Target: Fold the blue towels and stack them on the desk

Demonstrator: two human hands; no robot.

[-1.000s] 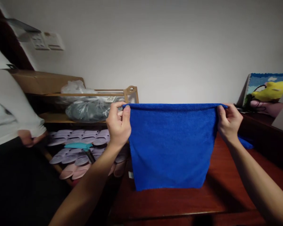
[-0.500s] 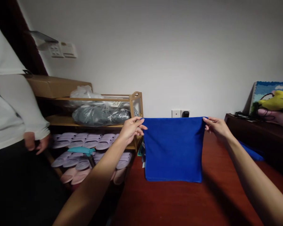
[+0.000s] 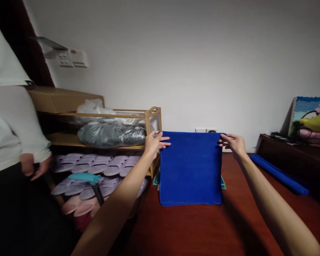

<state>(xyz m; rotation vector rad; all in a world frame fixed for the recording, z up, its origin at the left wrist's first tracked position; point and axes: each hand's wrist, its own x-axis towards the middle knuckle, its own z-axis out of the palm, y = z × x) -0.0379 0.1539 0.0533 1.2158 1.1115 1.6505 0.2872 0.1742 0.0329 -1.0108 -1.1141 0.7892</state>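
A square blue cloth hangs upright above the reddish-brown table, stretched between my hands. My left hand pinches its upper left corner, with some fingers spread across the front. At the upper right corner, my right hand grips the cloth between thumb and fingers. Something with green edging shows on both sides behind the cloth, mostly hidden by it. Another folded blue cloth lies along the right side of the table.
To the left stands a wooden shoe rack with lilac slippers and a plastic-wrapped bundle. A co-worker in a white top stands at far left. A dark ledge at right holds cables and a picture.
My right hand has moved a little left with its corner, and the cloth now hangs flatter. The view has shifted slightly, showing more of the folded blue cloth at right.
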